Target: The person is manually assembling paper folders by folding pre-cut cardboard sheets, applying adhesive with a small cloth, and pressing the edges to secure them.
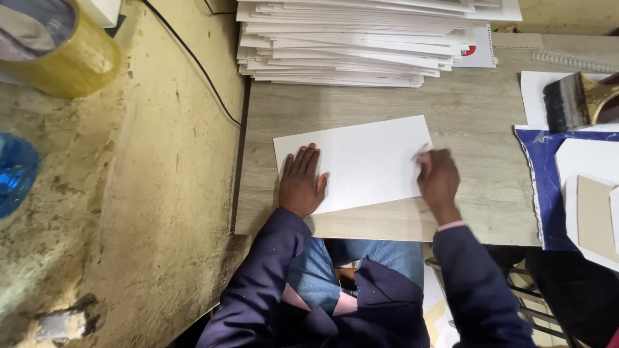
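We are pressing our left hand (302,182) flat, fingers spread, on the white sheet (361,158) lying on the table (387,225). Our right hand (438,177) is pinching its right edge. It looks light and bendy, so edges are best.

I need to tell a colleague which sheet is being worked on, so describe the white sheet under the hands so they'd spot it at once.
On the pale wood-grain tabletop, below the tall stack of white sheets at its far edge, lies one flat white rectangular sheet. The left hand presses its near left corner and the right hand is at its right edge. Unlike the stacked sheets, it lies alone.
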